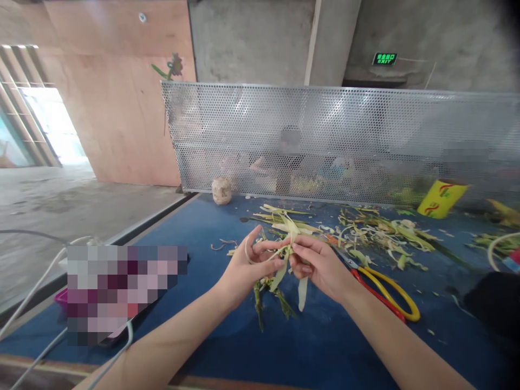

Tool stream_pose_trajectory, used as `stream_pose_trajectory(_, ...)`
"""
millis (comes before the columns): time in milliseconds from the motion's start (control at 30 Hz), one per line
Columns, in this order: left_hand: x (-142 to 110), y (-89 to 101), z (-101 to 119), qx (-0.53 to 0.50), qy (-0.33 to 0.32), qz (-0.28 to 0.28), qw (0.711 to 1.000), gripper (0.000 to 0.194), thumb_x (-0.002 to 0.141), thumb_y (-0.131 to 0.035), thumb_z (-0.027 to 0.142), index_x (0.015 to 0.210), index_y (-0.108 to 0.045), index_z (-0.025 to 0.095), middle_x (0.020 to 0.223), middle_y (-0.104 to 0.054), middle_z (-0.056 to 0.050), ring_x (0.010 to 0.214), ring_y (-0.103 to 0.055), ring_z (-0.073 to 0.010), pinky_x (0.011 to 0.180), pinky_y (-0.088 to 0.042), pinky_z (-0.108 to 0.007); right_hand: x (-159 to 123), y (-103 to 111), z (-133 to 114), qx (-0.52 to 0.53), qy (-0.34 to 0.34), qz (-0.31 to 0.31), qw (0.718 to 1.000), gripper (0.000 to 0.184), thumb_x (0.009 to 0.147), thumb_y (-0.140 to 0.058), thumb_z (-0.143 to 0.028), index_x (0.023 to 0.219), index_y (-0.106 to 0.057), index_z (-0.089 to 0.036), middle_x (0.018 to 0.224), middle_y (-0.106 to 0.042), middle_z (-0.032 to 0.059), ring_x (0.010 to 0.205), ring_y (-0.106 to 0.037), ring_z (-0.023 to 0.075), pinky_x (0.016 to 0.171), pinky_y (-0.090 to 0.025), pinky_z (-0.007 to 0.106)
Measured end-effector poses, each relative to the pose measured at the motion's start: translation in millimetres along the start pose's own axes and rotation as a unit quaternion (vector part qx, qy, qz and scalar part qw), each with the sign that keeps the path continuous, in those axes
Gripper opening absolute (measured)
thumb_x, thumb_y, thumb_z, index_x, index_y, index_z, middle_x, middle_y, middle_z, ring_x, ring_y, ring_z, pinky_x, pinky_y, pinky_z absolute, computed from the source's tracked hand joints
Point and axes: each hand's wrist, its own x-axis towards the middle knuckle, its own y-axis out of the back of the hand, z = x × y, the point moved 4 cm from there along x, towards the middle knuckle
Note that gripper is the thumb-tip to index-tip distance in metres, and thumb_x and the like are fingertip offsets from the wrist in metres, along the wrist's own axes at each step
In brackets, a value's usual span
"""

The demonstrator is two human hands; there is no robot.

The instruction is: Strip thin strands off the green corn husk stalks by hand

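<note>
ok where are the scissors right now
In the head view, the scissors lie right of centre on the blue table, beside the right hand, with leaf scraps beyond.

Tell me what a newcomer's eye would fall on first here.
Probably the left hand and right hand, meeting mid-picture with pale green strips in their grip. Next, perhaps, the scissors with red and yellow handles, lying on the blue table to the right of the hands. The lit green exit sign on the grey wall, upper right, would likely follow.
</note>
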Motion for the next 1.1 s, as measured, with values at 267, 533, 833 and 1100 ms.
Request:
stream_pose_trajectory(267,3,8.3,6,-0.051,0.012,0.076,0.996,0.075,0.068,-0.065,0.014,0.131,-0.023,0.009,0.063,-0.065,-0.003,0.054,-0.057,-0.0092,0.047,-0.041,-0.019,1,3,5,-0.025,0.006,0.024,0.999,0.015,0.073,-0.059,-0.029,0.081,-0.06,-0.016,0.053,-0.047,-0.0041,0.042,-0.031,0.0028,0.042,-0.022,0.02)
stream_pose_trajectory(533,-3,-3.1,-5,-0.034,0.021,0.046,0.998,0.101,0.06,-0.071,0.011,0.136,-0.005,0.019,0.089,-0.069,-0.005,0.074,-0.062,-0.0132,0.075,-0.046,-0.027,3,0,10,-0.072,0.019,0.025,0.997,0.032,0.072,-0.061,-0.031,0.103,-0.057,-0.022,0.059,-0.054,-0.002,0.044,-0.039,0.0055,0.039,-0.026,0.018)
stream_pose_trajectory(833,-3,-0.9,0,0.038,-0.016,0.06,0.997,0.106,0.069,-0.064,0.024,0.132,0.019,0.014,0.058,-0.064,0.002,0.047,-0.055,-0.0089,0.051,-0.043,-0.02,2,4,8,-0.129,0.046,0.061,0.989,0.031,0.074,-0.057,-0.038,0.098,-0.065,-0.021,0.059,-0.058,-0.0001,0.041,-0.04,0.0054,0.04,-0.035,0.02)
stream_pose_trajectory(1100,-2,-0.3,-4,0.067,-0.018,0.044,0.997,0.114,0.064,-0.069,0.02,0.131,0.023,0.022,0.063,-0.066,0.002,0.045,-0.055,-0.0102,0.043,-0.042,-0.019,3,7,7,-0.178,0.077,0.11,0.975,0.02,0.068,-0.063,-0.036,0.08,-0.071,-0.022,0.08,-0.066,0.0042,0.09,-0.058,0.0217,0.082,-0.043,0.036)
